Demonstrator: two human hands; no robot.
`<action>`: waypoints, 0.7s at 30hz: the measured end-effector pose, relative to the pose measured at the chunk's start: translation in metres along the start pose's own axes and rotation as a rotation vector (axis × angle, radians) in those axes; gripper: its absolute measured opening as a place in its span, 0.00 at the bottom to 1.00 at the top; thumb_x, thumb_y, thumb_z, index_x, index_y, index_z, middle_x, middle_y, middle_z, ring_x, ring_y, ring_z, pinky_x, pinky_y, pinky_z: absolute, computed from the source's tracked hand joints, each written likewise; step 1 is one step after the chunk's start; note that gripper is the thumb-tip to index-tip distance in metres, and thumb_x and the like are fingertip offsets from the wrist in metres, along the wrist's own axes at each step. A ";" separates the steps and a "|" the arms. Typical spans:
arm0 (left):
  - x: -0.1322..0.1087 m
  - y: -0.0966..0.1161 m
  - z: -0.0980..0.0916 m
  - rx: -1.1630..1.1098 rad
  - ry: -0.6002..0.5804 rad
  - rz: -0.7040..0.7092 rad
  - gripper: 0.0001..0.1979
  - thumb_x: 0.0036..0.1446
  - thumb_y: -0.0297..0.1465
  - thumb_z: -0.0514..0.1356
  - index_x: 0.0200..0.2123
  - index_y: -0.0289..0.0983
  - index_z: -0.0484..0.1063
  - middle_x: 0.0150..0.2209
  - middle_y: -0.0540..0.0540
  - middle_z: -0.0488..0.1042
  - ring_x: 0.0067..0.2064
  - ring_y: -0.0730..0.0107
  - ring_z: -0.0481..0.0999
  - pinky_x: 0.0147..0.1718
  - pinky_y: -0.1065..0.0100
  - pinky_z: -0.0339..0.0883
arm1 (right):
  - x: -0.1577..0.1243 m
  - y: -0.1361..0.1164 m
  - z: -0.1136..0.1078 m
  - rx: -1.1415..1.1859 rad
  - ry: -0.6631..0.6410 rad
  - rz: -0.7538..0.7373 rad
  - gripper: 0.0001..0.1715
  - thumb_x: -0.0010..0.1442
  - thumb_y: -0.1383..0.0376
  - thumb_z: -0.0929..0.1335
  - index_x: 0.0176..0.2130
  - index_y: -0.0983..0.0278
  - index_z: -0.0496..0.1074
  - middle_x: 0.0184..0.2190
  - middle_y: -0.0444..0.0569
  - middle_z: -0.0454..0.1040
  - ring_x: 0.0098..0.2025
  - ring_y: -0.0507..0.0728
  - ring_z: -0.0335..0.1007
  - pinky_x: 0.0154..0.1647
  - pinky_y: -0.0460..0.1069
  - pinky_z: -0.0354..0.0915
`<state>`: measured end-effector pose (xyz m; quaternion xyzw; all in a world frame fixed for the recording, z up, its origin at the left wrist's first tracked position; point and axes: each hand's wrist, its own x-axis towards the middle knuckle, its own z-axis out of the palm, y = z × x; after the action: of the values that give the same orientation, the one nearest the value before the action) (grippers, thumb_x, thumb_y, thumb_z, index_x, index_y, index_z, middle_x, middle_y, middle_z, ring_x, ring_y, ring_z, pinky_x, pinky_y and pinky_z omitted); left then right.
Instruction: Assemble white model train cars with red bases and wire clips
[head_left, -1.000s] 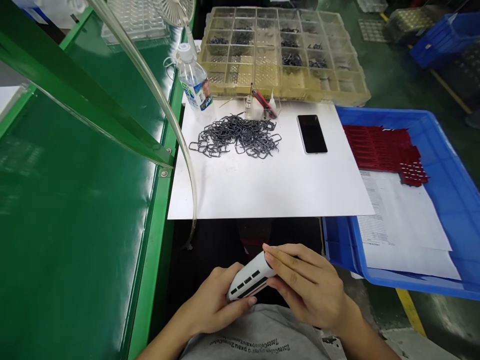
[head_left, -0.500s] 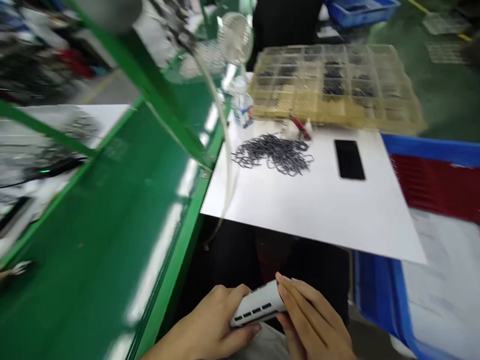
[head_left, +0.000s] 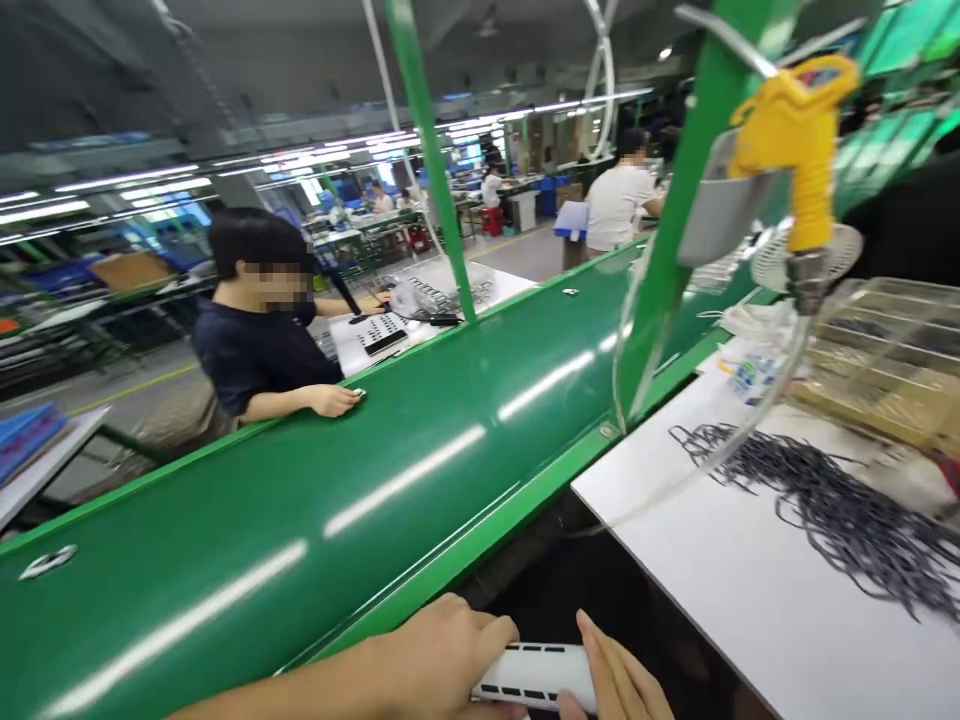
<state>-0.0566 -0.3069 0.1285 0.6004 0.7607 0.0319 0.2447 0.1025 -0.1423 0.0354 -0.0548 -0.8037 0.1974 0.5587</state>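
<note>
Between my two hands, low in the view, is a white slotted plastic casing [head_left: 538,672] with rows of dark slots along it. My left hand [head_left: 442,655] is closed round its left end. At the other end my right hand [head_left: 622,675] grips it, with the fingers along the end and the thumb at the lower edge. The casing's underside is hidden. To the right, on the white tabletop [head_left: 675,560], lies a heap of dark grey rubber loops [head_left: 832,500], apart from both hands.
A green conveyor belt [head_left: 420,430] crosses the view, with a small white part [head_left: 46,562] on it. A co-worker [head_left: 259,330] reaches to its far edge. A yellow air gun [head_left: 806,140] hangs on a green post. A compartment box [head_left: 892,350] stands at the right.
My view has swung left and up, bringing the co-worker and the air gun into sight. Both hands keep hold of the casing, which is now turned to show two rows of slots.
</note>
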 end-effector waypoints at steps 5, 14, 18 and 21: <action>-0.014 -0.013 -0.020 0.023 0.168 -0.098 0.10 0.65 0.38 0.66 0.44 0.42 0.70 0.38 0.46 0.85 0.33 0.55 0.85 0.28 0.63 0.65 | 0.025 -0.017 0.027 0.134 -0.113 0.144 0.37 0.74 0.67 0.70 0.77 0.62 0.66 0.60 0.58 0.83 0.57 0.70 0.84 0.51 0.63 0.84; -0.028 -0.115 -0.045 0.135 0.236 -0.475 0.19 0.74 0.49 0.57 0.44 0.39 0.73 0.46 0.38 0.83 0.43 0.50 0.84 0.41 0.60 0.72 | 0.038 0.011 0.020 0.092 -0.324 0.243 0.39 0.75 0.60 0.69 0.79 0.61 0.59 0.76 0.65 0.64 0.76 0.75 0.63 0.66 0.77 0.73; -0.029 -0.174 -0.037 0.199 0.213 -0.616 0.20 0.75 0.48 0.54 0.46 0.37 0.73 0.46 0.32 0.84 0.44 0.44 0.84 0.41 0.57 0.73 | -0.003 0.030 -0.008 0.058 -0.448 0.266 0.20 0.77 0.59 0.68 0.64 0.59 0.77 0.68 0.60 0.75 0.65 0.69 0.78 0.59 0.66 0.82; -0.029 -0.194 -0.034 0.248 0.198 -0.654 0.20 0.76 0.47 0.52 0.48 0.37 0.72 0.47 0.32 0.83 0.45 0.45 0.84 0.39 0.60 0.73 | -0.042 0.037 -0.027 0.009 -0.508 0.267 0.17 0.78 0.57 0.67 0.56 0.59 0.81 0.62 0.57 0.80 0.57 0.65 0.85 0.53 0.60 0.86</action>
<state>-0.2396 -0.3793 0.1015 0.3443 0.9307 -0.0826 0.0922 0.1378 -0.1140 -0.0071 -0.1064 -0.9027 0.2802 0.3088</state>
